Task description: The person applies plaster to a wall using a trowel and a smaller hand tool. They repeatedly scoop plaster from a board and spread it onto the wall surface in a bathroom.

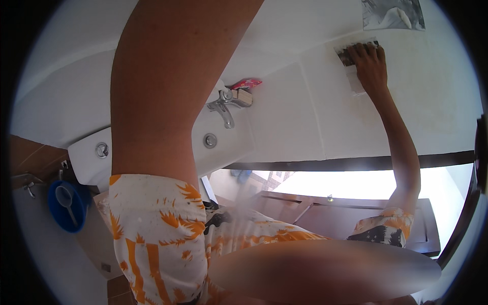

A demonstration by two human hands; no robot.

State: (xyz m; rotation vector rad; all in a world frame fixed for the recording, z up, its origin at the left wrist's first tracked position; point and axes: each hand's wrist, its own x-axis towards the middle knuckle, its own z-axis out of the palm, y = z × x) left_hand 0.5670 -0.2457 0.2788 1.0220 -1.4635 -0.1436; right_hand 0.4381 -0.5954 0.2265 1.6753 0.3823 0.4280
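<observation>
My right hand [371,70] reaches up to the white wall at the upper right. Its fingers are apart and slightly bent, and they rest on a small dark-and-white printed sheet [345,57] that sits tilted against the wall. A pale rectangular patch [357,84] shows just below that sheet, beside my palm; I cannot tell if it is part of it. My thumb is mostly hidden. My left arm [157,91] stretches up past the top edge, so its hand is out of the picture.
A second grey printed picture [394,15] is on the wall higher up. Behind my left arm stands a white sink [223,155] with a chrome faucet [223,109], a soap bar [244,97] and a pink packet [247,83]. A blue bucket [76,221] with a dipper [64,195] is at left.
</observation>
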